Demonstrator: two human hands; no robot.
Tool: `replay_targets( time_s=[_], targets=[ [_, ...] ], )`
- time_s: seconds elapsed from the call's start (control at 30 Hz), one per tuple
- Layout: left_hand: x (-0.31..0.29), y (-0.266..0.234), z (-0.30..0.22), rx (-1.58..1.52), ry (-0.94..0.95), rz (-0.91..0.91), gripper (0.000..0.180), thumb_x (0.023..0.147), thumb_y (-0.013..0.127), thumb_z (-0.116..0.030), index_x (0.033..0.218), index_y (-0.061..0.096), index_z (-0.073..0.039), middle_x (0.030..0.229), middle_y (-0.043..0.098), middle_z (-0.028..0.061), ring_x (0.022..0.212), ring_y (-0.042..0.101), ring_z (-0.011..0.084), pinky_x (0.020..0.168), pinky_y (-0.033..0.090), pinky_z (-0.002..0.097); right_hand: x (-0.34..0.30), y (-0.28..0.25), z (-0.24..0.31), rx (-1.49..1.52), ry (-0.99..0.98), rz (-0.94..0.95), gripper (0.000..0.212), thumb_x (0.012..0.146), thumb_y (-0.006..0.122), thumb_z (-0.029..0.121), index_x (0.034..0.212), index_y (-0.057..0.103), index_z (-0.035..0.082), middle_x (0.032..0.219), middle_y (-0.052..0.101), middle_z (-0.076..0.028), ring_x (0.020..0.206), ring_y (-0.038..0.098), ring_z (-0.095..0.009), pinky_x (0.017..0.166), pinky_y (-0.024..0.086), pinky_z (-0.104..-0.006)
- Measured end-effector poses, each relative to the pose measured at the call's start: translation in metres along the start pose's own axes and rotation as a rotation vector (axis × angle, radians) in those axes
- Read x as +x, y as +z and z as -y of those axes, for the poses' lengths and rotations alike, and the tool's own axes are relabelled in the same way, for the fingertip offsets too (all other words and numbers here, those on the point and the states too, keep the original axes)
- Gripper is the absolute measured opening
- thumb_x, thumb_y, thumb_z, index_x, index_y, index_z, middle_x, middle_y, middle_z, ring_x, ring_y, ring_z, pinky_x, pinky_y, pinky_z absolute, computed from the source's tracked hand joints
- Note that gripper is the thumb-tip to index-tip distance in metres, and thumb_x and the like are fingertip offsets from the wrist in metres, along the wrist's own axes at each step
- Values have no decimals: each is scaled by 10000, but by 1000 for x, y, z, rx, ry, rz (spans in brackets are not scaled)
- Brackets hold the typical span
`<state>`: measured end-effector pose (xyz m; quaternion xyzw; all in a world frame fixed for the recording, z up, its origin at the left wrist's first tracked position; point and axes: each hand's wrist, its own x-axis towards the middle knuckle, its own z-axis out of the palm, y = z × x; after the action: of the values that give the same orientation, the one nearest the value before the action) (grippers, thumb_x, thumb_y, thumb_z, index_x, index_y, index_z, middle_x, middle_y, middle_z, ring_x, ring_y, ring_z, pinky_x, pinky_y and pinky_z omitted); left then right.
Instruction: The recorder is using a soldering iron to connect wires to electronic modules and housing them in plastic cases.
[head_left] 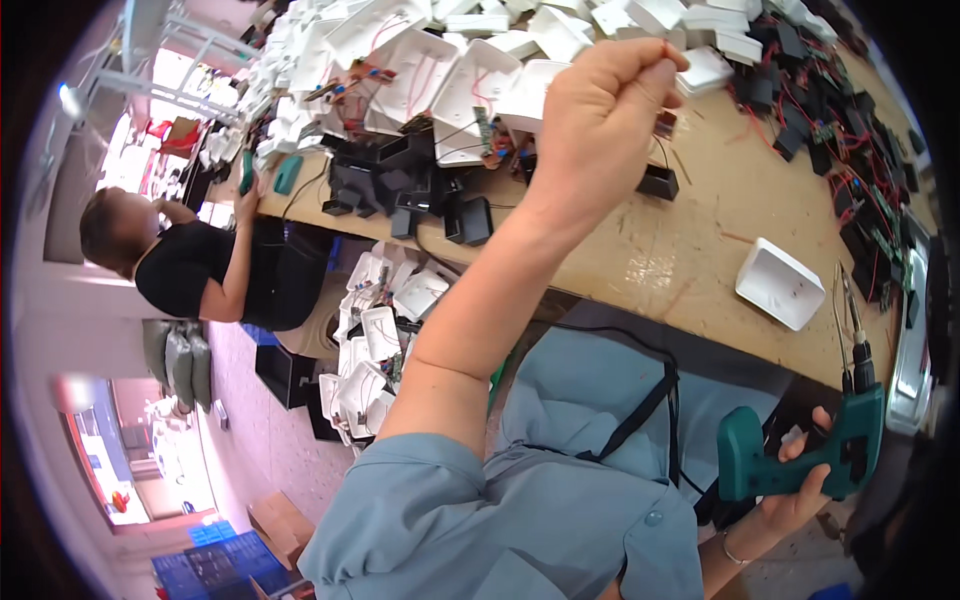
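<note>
My left hand [605, 120] is raised over the workbench, thumb and fingers pinched together; what lies between the fingertips is too small to make out. Just below it is a small black box [657, 182] with a thin wire running up behind the hand; whether it hangs from my fingers I cannot tell. At the lower right, beyond the bench edge, my right hand [795, 495] is wrapped around a green electric screwdriver [860, 440], its long bit pointing up. A white plastic casing [780, 284] lies open side up on the bench near the bit.
White casings [480, 85] with wires heap along the bench's far side [720, 210]. Black boxes [400, 185] cluster left of my forearm; more black parts and circuit boards [860, 190] pile at right. A co-worker [190, 255] sits at left near a filled bin [375, 350].
</note>
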<state>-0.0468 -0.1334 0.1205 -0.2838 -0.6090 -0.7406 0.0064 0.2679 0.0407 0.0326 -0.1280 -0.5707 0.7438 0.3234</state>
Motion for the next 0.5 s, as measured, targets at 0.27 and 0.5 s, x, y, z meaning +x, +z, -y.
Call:
replay_targets(
  time_s=[0.27, 0.5],
  targets=[
    [-1, -14, 8, 104, 283, 101, 131, 890, 522, -79, 932, 620, -3, 649, 536, -8, 537, 473, 27, 452, 387, 170, 0, 2, 2, 6, 8, 26, 584, 903, 496, 291, 1313, 256, -49, 1249, 432, -213, 763, 498, -125, 659, 428, -244],
    [-31, 16, 21, 317, 170, 700, 97, 763, 615, -43, 854, 641, -25, 717, 570, 48, 637, 521, 144, 554, 391, 264, -4, 15, -2, 118, 56, -18, 637, 881, 535, 313, 1330, 244, -34, 1265, 423, -200, 763, 487, -133, 643, 414, -251]
  ],
)
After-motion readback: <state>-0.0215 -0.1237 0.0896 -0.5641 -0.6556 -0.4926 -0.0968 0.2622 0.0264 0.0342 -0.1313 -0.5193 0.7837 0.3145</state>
